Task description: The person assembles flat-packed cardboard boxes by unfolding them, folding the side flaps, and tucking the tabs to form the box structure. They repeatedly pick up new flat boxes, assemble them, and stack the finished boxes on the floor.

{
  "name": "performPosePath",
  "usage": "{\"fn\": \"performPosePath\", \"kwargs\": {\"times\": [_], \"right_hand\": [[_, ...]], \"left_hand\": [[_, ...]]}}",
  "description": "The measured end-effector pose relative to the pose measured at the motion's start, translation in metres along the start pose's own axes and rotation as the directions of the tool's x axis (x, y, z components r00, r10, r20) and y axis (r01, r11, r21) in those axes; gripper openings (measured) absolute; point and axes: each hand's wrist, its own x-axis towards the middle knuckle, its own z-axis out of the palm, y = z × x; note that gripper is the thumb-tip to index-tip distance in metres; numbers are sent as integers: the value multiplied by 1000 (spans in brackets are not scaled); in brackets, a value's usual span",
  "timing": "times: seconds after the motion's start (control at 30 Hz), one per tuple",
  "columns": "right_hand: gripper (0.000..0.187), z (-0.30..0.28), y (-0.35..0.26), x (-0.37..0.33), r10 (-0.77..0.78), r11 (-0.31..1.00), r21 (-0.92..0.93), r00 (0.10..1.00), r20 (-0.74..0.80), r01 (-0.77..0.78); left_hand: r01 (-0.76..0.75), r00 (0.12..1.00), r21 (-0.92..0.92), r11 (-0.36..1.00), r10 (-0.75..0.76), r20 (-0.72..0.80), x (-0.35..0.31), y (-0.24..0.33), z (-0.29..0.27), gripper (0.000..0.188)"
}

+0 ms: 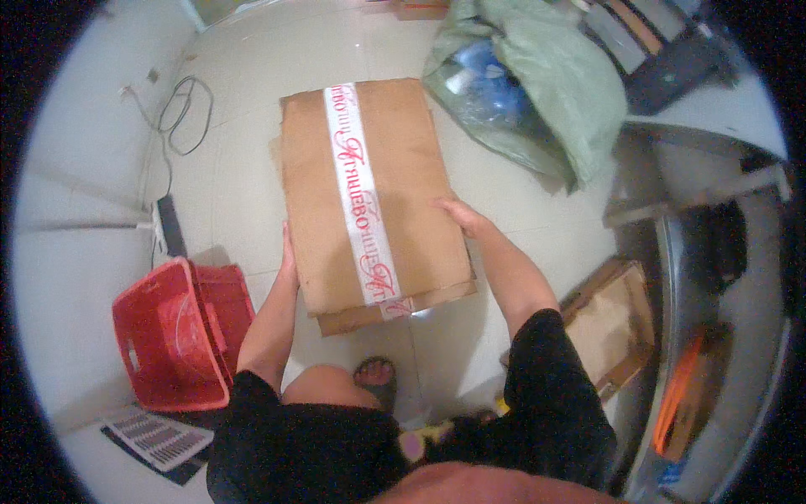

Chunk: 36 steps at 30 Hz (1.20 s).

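In front of me I hold a flat brown cardboard box [403,168], with white tape printed in red running along its length. Another layer of cardboard [344,322] shows below its near edge, with tape on it too. My left hand [289,249] presses against the left side near the close corner; most of its fingers are hidden. On the right edge, my right hand [462,217] grips the cardboard, its thumb on top and its other fingers out of sight beneath.
A red plastic basket [172,336] stands at the left, near a power strip [170,225] and a looped cable [186,118]. A green sack [562,84] lies far right. An open cardboard box [617,328] sits beside a shelf unit [672,294] at the right.
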Motion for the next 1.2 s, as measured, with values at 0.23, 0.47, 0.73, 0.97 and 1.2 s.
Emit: {"fn": "performPosePath", "kwargs": {"times": [0.23, 0.47, 0.73, 0.97, 1.2], "right_hand": [[89, 16, -32, -7, -44, 897, -408, 884, -465, -170], [70, -20, 6, -205, -762, 341, -940, 589, -270, 9], [50, -77, 206, -475, -31, 579, -807, 986, -165, -116], [51, -88, 288, -489, -24, 888, -457, 989, -149, -48], [38, -89, 273, -476, -35, 551, -824, 983, -178, -130]], "left_hand": [[-20, 998, -127, 992, 12, -57, 7, -23, -29, 86], [-104, 752, 920, 378, 635, -176, -14, 23, -49, 51], [-753, 508, 651, -97, 543, 669, -78, 12, 227, 38], [-629, 537, 774, -75, -762, 362, -137, -212, 363, 56], [60, 629, 998, 0, -777, -38, -202, -402, 320, 85]]}}
